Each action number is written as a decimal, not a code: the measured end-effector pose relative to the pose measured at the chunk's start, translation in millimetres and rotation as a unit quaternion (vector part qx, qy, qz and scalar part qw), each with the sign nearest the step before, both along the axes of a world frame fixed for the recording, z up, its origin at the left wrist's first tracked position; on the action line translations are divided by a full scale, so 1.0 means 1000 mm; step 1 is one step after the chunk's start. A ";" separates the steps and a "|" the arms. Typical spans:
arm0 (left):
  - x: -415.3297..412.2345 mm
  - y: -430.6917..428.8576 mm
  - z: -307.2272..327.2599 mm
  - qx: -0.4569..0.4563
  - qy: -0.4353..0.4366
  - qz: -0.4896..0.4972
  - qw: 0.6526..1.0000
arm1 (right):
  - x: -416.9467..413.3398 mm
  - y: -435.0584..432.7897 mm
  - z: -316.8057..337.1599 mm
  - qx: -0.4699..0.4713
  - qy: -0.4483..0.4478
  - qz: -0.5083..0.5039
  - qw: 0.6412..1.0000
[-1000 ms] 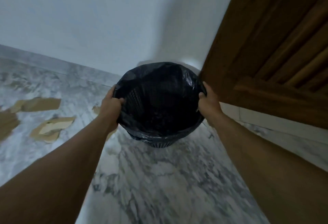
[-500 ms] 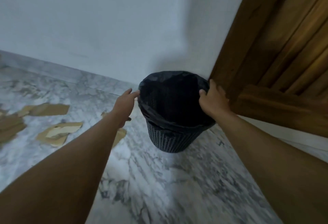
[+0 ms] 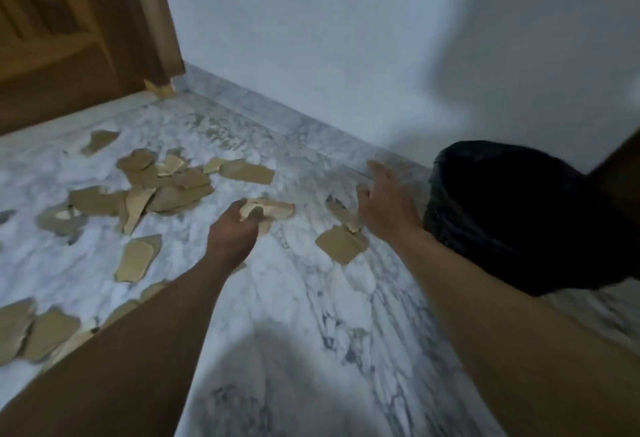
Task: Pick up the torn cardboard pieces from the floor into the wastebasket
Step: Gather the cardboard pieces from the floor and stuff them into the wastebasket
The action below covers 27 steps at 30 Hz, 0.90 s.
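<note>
The left hand (image 3: 235,232) grips a cardboard piece (image 3: 275,209) on the floor (image 3: 311,315). The right hand (image 3: 384,204), fingers spread, is beside the wastebasket (image 3: 512,215).

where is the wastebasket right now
In the head view the wastebasket sits at the far right on the marble floor, near the white wall, just right of the open right hand.

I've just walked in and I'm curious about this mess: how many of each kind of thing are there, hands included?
Hands: 2, the left hand gripping cardboard, the right hand open
Wastebasket: 1
Torn cardboard pieces: at least 15; they are heaped and blurred, so no exact count
Total: at least 18
</note>
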<state>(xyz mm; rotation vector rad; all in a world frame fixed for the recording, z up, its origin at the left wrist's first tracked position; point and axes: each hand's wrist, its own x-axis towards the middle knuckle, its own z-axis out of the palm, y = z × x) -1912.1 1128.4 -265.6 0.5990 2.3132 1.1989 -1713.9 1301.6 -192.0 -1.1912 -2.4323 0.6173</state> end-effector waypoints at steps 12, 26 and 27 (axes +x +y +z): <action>-0.038 -0.084 -0.167 -0.330 0.202 0.050 0.921 | -0.104 0.043 -0.215 -0.117 -0.135 -0.047 0.983; -0.161 -0.055 -0.181 -0.259 0.244 0.149 0.923 | -0.272 0.040 -0.238 0.029 -0.164 0.119 0.979; -0.164 -0.055 -0.182 -0.273 0.235 0.140 0.922 | -0.280 0.038 -0.238 0.031 -0.152 0.130 0.979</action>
